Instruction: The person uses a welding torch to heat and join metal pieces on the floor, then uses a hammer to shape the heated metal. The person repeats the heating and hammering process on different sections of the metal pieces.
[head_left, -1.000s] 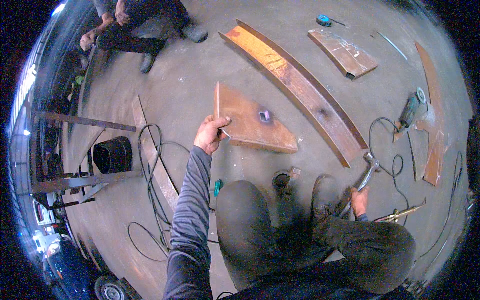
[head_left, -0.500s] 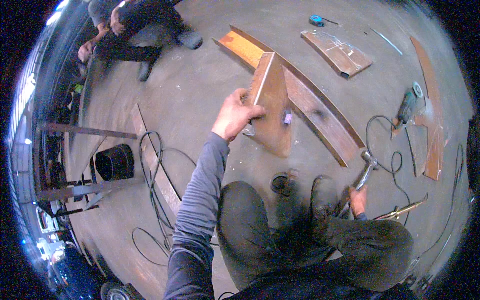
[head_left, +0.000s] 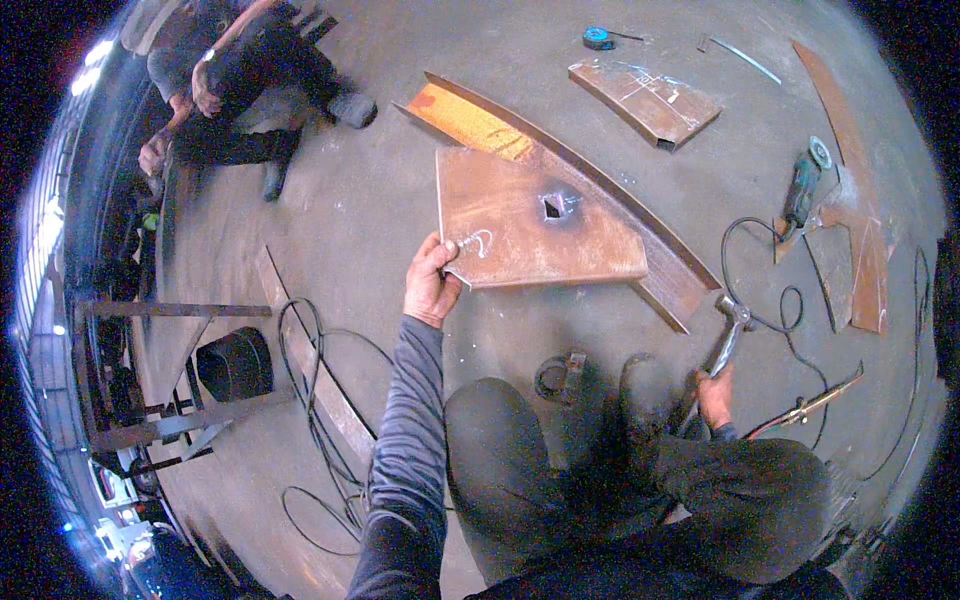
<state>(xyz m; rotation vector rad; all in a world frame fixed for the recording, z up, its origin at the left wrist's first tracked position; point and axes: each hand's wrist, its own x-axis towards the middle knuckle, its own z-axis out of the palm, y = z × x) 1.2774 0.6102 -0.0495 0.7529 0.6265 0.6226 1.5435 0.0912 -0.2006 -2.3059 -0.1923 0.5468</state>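
A rusty steel plate (head_left: 510, 215) with slanted ends is pinched at its near left corner by my left hand (head_left: 433, 282), thumb on top. A jagged burnt hole and a chalk mark show on its broad face. Behind it lies a curved steel channel (head_left: 665, 240), partly covered by the plate, with an orange patch at its far left end. Low on the right, beside my knee, my right hand (head_left: 714, 398) is closed round the handle of a hammer (head_left: 733, 318), head up. A cutting torch (head_left: 810, 408) rests to the right of that hand.
An angle grinder (head_left: 803, 190) with its cable and rusty offcuts (head_left: 868, 275) lie at right. A chalk-marked steel piece (head_left: 650, 105) and a blue tape measure (head_left: 598, 38) are farther off. Hoses (head_left: 318, 390) and a metal frame (head_left: 180, 310) occupy the left. Another person (head_left: 235, 95) sits far left.
My left hand has turned the plate from a steep tilt to show its broad, holed face, moving slightly left and down. The right hand still grips the hammer in nearly the same place.
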